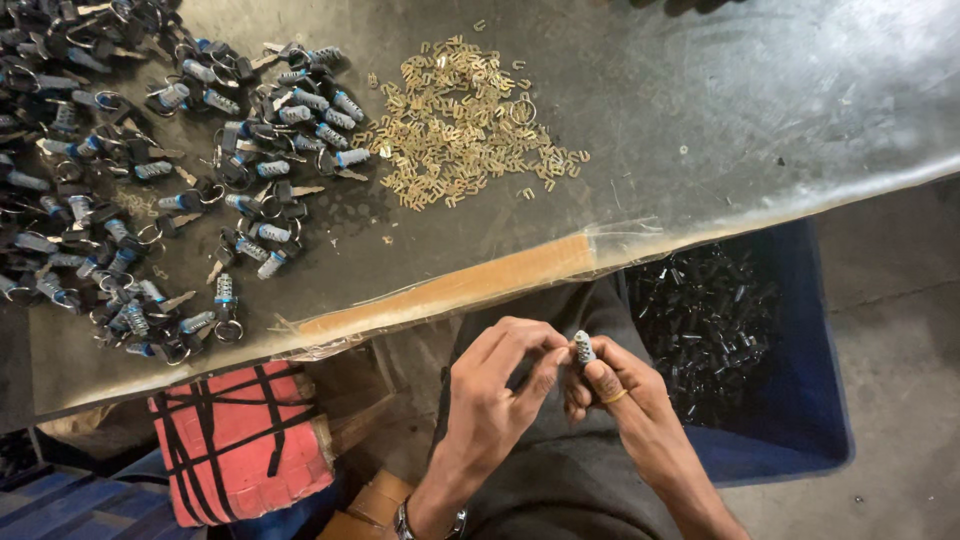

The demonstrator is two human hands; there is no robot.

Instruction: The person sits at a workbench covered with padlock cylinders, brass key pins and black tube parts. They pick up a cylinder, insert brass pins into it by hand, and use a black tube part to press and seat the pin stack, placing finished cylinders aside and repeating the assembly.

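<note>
Both my hands are low in the head view, below the table's front edge and over my lap. My right hand (pixel 625 395) pinches a small grey lock cylinder (pixel 584 347) upright between its fingers and wears a yellow ring. My left hand (pixel 500 385) touches the same cylinder with its fingertips from the left. On the grey metal table (pixel 720 110) lies a heap of small brass wafers (pixel 460 125). A wide spread of lock cylinders with black-headed keys and rings (pixel 150 170) covers the table's left part.
A blue bin (pixel 800 400) full of small black parts stands on the floor to the right of my legs. A red brick-like block wrapped in black tape (pixel 240 440) sits under the table at the left. Brown tape (pixel 450 290) runs along the table's front edge.
</note>
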